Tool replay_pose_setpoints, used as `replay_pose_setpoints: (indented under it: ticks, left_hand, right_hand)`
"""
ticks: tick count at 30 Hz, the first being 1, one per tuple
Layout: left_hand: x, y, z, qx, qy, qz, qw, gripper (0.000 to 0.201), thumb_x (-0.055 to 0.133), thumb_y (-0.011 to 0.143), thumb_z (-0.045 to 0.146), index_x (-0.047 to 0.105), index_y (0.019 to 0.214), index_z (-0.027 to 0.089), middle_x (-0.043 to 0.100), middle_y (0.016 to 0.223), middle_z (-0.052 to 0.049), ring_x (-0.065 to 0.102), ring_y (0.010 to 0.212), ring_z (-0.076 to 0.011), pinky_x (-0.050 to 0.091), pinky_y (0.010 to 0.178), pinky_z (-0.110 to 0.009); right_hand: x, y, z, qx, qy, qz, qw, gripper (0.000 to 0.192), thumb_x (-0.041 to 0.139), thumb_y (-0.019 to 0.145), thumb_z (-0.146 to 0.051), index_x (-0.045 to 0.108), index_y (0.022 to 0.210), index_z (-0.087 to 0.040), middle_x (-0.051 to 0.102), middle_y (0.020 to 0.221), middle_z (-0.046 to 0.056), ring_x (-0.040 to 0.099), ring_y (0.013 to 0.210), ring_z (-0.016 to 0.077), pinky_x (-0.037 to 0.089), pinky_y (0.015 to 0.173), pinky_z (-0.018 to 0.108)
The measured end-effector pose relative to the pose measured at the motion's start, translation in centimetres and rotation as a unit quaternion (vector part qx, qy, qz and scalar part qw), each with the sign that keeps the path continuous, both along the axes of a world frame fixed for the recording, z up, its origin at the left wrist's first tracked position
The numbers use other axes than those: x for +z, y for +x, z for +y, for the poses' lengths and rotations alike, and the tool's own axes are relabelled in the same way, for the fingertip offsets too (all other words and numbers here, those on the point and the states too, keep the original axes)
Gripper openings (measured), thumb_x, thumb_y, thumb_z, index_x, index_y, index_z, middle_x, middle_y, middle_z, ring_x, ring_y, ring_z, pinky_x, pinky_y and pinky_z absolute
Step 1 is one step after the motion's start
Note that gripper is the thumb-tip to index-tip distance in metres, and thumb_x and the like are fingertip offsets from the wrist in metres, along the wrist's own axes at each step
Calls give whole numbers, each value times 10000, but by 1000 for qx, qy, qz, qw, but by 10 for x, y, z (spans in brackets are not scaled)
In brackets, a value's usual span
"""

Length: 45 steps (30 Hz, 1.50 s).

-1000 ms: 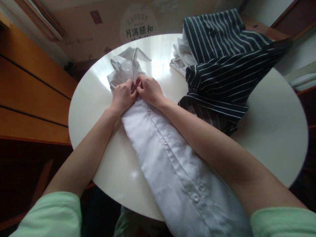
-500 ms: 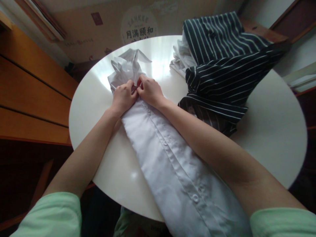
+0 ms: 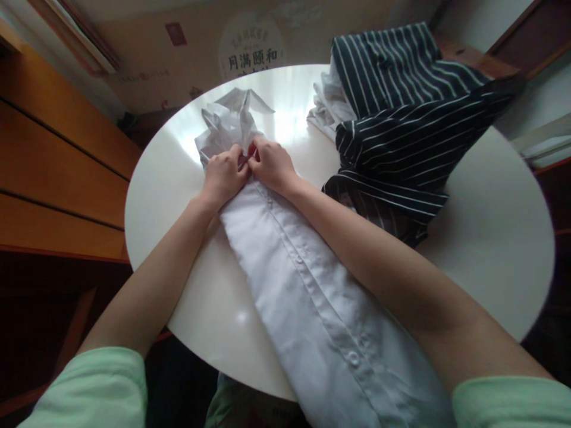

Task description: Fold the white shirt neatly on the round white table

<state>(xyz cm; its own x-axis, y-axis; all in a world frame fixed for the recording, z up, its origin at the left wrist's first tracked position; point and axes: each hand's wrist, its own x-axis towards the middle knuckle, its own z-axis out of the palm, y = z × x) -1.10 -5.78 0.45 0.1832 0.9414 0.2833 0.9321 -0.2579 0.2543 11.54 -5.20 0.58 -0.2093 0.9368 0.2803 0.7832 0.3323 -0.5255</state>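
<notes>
A white button-up shirt (image 3: 312, 297) lies lengthwise on the round white table (image 3: 491, 238), its button placket facing up and its crumpled collar end at the far side. My left hand (image 3: 222, 176) and my right hand (image 3: 270, 164) meet side by side near the collar, both pinching the shirt's front where the placket ends. The fingertips touch each other and are partly hidden in the fabric. Both forearms rest along the shirt.
A dark navy striped garment (image 3: 401, 119) is heaped on the table's far right, over some white cloth (image 3: 323, 104). Wooden furniture (image 3: 53, 172) runs along the left. A cardboard box with printed characters (image 3: 252, 53) stands behind the table.
Almost nothing differs: both hands stay at the same place on the shirt near the collar, with only a slight shift of the view.
</notes>
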Motion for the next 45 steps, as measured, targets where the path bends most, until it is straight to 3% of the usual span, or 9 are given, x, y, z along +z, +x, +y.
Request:
replay_pose_setpoints:
  ticks: [15, 34, 45]
  left_hand:
    - [-1, -1, 1, -7, 15, -1, 1000, 240, 448, 834, 315, 583, 968, 167, 655, 881, -69, 613, 950, -249, 430, 879, -357]
    - [-8, -4, 6, -20, 19, -15, 999, 234, 441, 837, 329, 549, 980, 179, 647, 890, -71, 590, 1020, -256, 417, 919, -358]
    - [-3, -2, 3, -9, -4, -14, 1000, 224, 449, 832, 322, 547, 977, 181, 644, 907, -86, 582, 1032, -259, 408, 932, -364]
  right_hand:
    - [-1, 2, 1, 8, -6, 30, 999, 243, 406, 841, -200, 617, 952, -149, 636, 950, 80, 563, 859, 156, 386, 757, 262]
    - [-2, 1, 1, 10, -4, -1, 1000, 245, 374, 853, -195, 575, 984, -149, 615, 941, 72, 554, 873, 157, 389, 748, 255]
    - [0, 1, 1, 10, -8, 2, 1000, 236, 385, 841, -192, 577, 971, -151, 626, 959, 79, 558, 868, 161, 387, 744, 260]
